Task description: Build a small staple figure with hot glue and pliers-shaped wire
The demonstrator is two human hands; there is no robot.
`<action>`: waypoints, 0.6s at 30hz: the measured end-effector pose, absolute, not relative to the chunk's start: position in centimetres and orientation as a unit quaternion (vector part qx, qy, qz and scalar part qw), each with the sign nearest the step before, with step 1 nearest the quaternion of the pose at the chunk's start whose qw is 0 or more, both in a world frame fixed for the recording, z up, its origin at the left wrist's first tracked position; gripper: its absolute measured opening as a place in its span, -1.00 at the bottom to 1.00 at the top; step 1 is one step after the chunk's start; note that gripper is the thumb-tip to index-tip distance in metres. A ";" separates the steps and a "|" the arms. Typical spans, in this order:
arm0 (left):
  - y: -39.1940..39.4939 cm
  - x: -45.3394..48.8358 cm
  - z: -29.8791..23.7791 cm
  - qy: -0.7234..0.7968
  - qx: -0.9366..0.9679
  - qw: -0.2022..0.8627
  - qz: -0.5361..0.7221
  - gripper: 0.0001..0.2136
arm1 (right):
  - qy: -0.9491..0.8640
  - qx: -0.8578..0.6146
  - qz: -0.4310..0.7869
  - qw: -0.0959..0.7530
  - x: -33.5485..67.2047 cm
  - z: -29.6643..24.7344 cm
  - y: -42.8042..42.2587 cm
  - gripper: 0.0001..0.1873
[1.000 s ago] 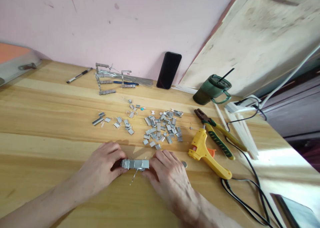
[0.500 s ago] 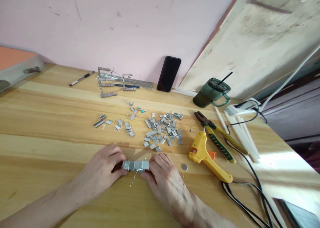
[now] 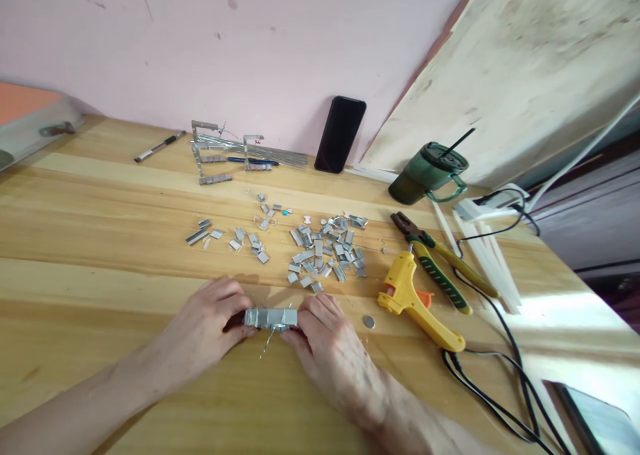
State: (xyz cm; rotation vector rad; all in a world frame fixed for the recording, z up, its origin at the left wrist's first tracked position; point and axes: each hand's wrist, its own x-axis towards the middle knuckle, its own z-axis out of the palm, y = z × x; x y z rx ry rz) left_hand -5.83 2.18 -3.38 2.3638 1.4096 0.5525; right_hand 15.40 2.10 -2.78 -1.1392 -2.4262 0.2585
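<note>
Between my two hands is a small block of joined silvery metal clips (image 3: 273,318), with a thin twisted wire (image 3: 267,344) sticking out below it. My left hand (image 3: 220,315) pinches the block's left end, fingers closed. On its right end my right hand (image 3: 327,338) is closed too, thumb below and fingers above; the fingertips partly hide that end. Just beyond my hands lies a loose heap of silver metal clips (image 3: 319,247), with a smaller scatter of clips (image 3: 255,246) to its left. A round metal disc (image 3: 369,322) lies right of my right hand.
To the right are a yellow glue gun (image 3: 410,302), green-handled pliers (image 3: 440,278), black cables (image 3: 515,375) and white glue sticks (image 3: 493,262). Farther back stand a phone (image 3: 341,135) and a green mug (image 3: 423,175). Clip frames (image 3: 215,178), wires (image 3: 285,155) and a pen (image 3: 160,146) lie near the wall.
The view has tilted slightly downward, so most things sit a little higher in the picture. Both hands keep the same grip on the metal clip block.
</note>
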 end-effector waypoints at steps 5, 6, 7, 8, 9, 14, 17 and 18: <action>2.1 -5.7 -3.1 0.500 0.828 0.168 0.191 -0.95 | -0.879 -0.413 0.092 0.219 15.4 -2.7 2.1 -0.86; 2.0 -5.7 -3.1 0.500 0.827 0.170 0.190 -0.95 | -0.880 -0.411 0.091 0.219 15.4 -2.7 2.1 -0.86; 2.0 -5.7 -3.1 0.501 0.827 0.173 0.189 -0.94 | -0.881 -0.411 0.090 0.217 15.4 -2.7 2.1 -0.86; 2.0 -5.7 -3.1 0.501 0.826 0.176 0.188 -0.94 | -0.882 -0.410 0.089 0.216 15.4 -2.7 2.1 -0.85; 2.0 -5.8 -3.2 0.501 0.826 0.179 0.189 -0.94 | -0.882 -0.410 0.088 0.214 15.4 -2.6 2.1 -0.86; 2.1 -5.9 -3.2 0.499 0.826 0.178 0.190 -0.96 | -0.883 -0.412 0.096 0.205 15.6 -2.5 2.2 -0.89; 2.1 -5.9 -3.1 0.503 0.826 0.178 0.181 -0.95 | -0.883 -0.415 0.092 0.199 15.7 -2.4 2.3 -0.86; 2.1 -6.0 -3.1 0.504 0.826 0.178 0.180 -0.96 | -0.882 -0.418 0.091 0.197 15.7 -2.4 2.3 -0.85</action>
